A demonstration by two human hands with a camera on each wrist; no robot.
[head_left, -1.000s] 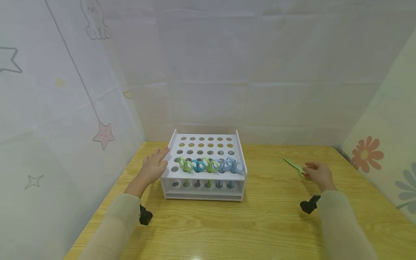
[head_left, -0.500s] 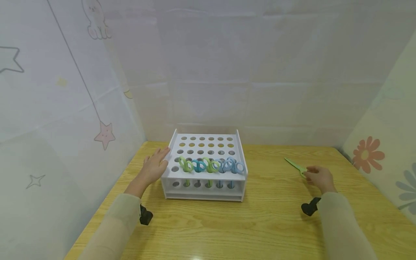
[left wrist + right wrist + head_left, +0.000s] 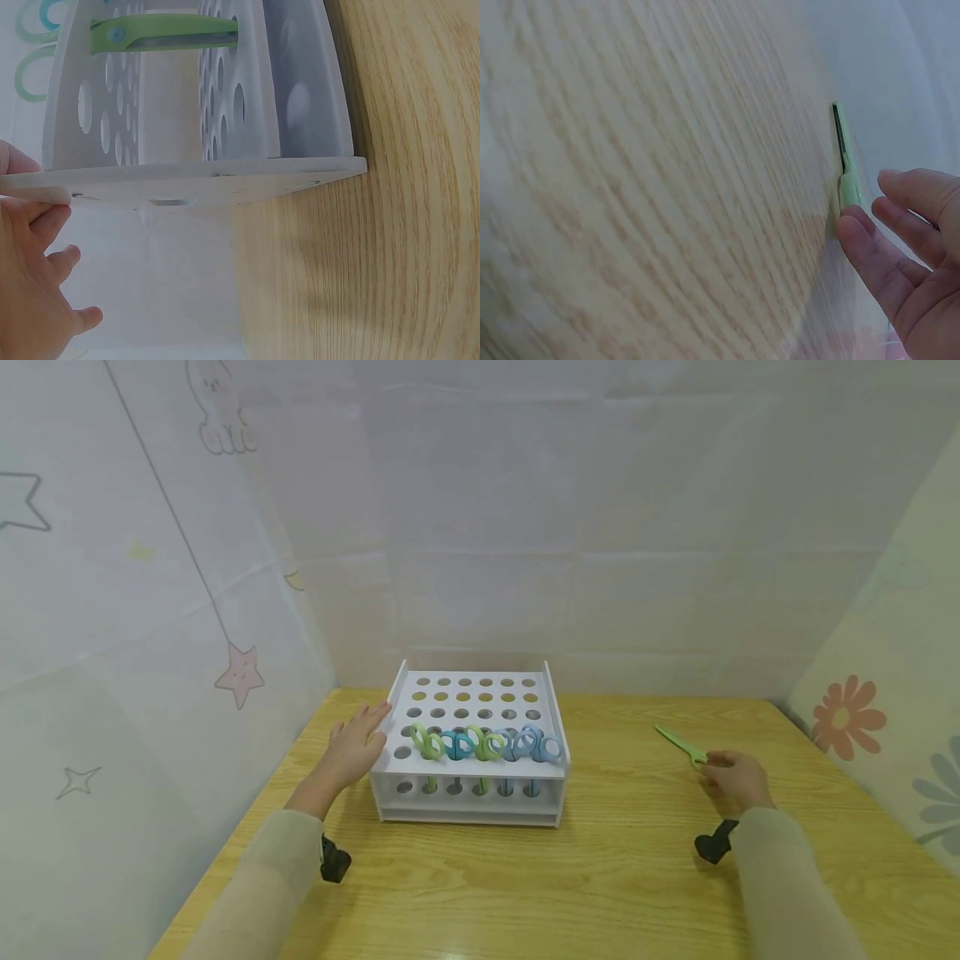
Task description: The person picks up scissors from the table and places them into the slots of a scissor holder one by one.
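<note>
In the head view a white rack (image 3: 461, 768) with rows of round holes stands left of centre. My left hand (image 3: 356, 747) holds its left side panel; the left wrist view shows thumb (image 3: 16, 160) and fingers (image 3: 49, 225) on opposite faces of it. Green scissors (image 3: 678, 743) lie on the table at right, blades pointing away. My right hand (image 3: 737, 777) pinches their handle end, the thumb (image 3: 861, 229) overlapping it and the handle loops mostly hidden. Several scissors stand handles-up in the rack's front holes, green (image 3: 427, 742), teal (image 3: 457, 744) and light blue (image 3: 550, 747).
A wooden table (image 3: 480, 893) carries everything. Behind it hangs a pale cloth backdrop (image 3: 480, 543), with printed side cloths at left and right. Black wrist cameras (image 3: 712, 843) sit under both wrists.
My right hand has come slightly nearer and lower, its fingers closing in on the green scissors' handle. The scissors and my left hand on the rack stay in place.
</note>
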